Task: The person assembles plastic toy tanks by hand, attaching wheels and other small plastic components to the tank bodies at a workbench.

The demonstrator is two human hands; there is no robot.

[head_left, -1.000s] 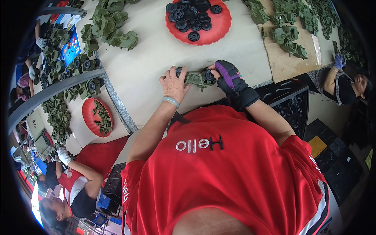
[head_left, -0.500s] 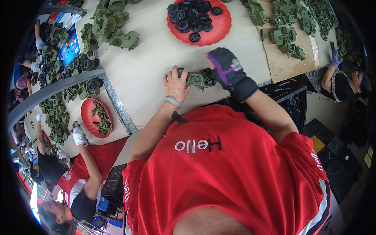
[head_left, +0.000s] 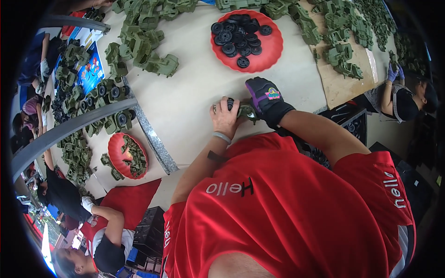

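Observation:
A small olive-green toy vehicle [head_left: 247, 111] is on the pale table near my chest, mostly covered by my hands. My bare left hand [head_left: 225, 116] grips its left end, with a black wheel [head_left: 230, 104] showing between the fingers. Around the right end is my right hand [head_left: 267, 98], in a black and purple glove; its fingertips are partly hidden. Just beyond my hands stands a red scalloped plate [head_left: 273, 48] heaped with black toy wheels [head_left: 240, 41].
Green vehicle bodies [head_left: 146, 46] lie in heaps at the far left, and more [head_left: 340, 55] rest by a cardboard sheet [head_left: 338, 88] on the right. A red bowl [head_left: 116, 155] holds small green parts. A grey curved bar [head_left: 79, 111] crosses the left. Co-workers sit on both sides.
My right hand has closed in over the toy vehicle's right end, where a wheel showed before. The view has shifted. At left, a co-worker's gloved hand has drawn back from beside the red bowl.

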